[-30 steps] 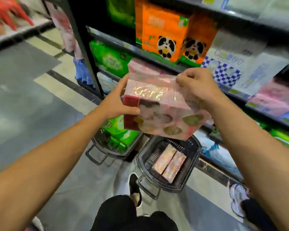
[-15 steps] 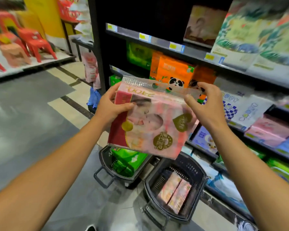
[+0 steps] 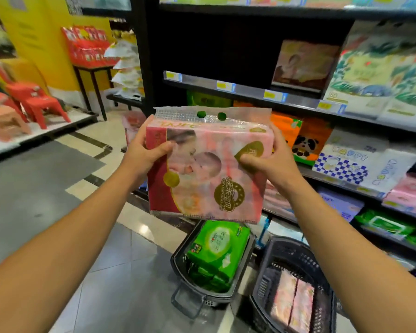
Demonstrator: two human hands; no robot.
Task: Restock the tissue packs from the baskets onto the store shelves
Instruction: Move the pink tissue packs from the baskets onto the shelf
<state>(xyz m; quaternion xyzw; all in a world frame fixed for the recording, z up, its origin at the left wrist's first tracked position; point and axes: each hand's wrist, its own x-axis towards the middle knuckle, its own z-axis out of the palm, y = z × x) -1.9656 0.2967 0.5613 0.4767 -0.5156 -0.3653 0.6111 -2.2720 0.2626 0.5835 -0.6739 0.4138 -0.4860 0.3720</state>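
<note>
A: What is held, and how is it gripped?

B: A pink tissue pack (image 3: 207,169) is held up between both hands. The left hand (image 3: 142,152) is wrapped round the pack's left edge, thumb laid over the printed front. The right hand (image 3: 267,159) is wrapped round the right edge near the top corner, thumb pressed on the gold emblem. Neither hand is open; each is clamped on the pack.

A: Where is the pack, taken from the dark shelf opening (image 3: 216,54)?

B: It is placed below that opening and nearer the person, with its clear top flap just under the shelf edge (image 3: 250,88) carrying the yellow price tags. The pack is upright, its printed face turned toward the camera, and its long axis is taken to run left to right, roughly along the shelf edge.

A: Which relation is the coming move judged to depend on?

B: The gap lies up and forward from the pack, so a lift and a push away from the body would probably be needed. Neither hand is clearly nearer the opening. A matching pink pack (image 3: 303,63) is seen standing at the opening's right side, so the free space lies to its left.

A: And the remaining stock?

B: Below the opening, on the floor, green packs (image 3: 216,248) are seen in one basket (image 3: 178,265) and pink packs (image 3: 293,301) in a second basket (image 3: 264,267) beside it.
</note>
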